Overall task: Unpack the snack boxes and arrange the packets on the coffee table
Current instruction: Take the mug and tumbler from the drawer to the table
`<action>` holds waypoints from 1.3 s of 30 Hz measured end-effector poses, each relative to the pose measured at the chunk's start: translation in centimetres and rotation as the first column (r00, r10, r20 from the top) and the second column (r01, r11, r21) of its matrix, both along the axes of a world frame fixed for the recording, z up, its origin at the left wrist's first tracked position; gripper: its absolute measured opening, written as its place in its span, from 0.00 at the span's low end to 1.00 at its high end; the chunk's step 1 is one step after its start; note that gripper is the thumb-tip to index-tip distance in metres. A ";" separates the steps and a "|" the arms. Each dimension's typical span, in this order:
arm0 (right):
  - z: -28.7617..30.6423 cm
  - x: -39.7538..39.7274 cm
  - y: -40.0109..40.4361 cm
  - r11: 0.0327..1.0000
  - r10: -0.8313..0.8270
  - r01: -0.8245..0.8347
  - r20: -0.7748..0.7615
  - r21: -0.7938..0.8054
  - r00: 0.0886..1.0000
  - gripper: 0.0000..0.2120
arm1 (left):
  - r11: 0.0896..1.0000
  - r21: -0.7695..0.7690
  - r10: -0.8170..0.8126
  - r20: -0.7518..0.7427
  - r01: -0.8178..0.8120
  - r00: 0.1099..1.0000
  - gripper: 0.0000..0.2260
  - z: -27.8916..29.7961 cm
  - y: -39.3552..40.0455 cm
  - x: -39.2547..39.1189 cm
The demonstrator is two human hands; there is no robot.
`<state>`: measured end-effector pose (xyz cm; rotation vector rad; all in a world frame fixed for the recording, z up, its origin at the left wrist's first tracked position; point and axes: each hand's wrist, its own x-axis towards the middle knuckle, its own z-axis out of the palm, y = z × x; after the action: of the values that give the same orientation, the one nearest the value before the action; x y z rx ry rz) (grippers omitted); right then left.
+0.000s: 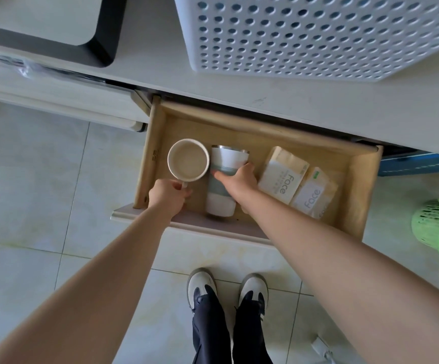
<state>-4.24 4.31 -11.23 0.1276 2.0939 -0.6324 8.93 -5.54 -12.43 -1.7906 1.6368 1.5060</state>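
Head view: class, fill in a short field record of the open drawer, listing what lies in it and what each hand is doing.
drawer: wooden, pulled open
mug: upright, at left end
left hand: grips mug handle
tumbler: white with grey band, beside mug
right hand: curled round tumbler
tissue packs: two, marked Face, at right
basket: perforated, on counter above

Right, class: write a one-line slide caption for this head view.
Over an open drawer, the left hand holds a mug while the right hand grips a tumbler.
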 end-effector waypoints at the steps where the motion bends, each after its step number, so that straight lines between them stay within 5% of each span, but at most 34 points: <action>1: 0.1 0.0 0.0 1.000 -0.006 0.006 -0.002 -0.002 1.000 0.37 | 1.000 -0.005 0.003 -0.010 -0.003 1.000 0.04 0.2 0.1 0.0; 10: 1.6 -0.8 0.7 0.998 -0.031 0.027 -0.058 -0.061 0.998 0.38 | 0.963 -0.174 -0.191 0.101 0.206 0.976 0.14 2.2 0.4 -0.1; 19: 8.3 -1.5 1.9 0.979 -0.069 0.041 -0.135 -0.200 0.988 0.36 | 0.940 -0.272 -0.192 0.080 0.206 0.978 0.19 8.3 1.6 1.5; 28: 20.9 0.7 3.3 0.913 0.132 -0.243 -0.327 -0.328 0.936 0.39 | 0.948 -0.317 0.005 -0.028 -0.014 1.000 0.15 20.8 4.3 4.2; 39: 40.8 4.8 7.3 0.725 0.290 -0.524 -0.493 -0.447 0.821 0.43 | 0.876 -0.447 0.165 -0.076 -0.182 0.983 0.13 41.0 10.3 9.2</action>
<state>0.60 11.59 29.52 -0.8671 2.0968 -1.0290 18.16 4.72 28.55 -2.2123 2.0232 1.3011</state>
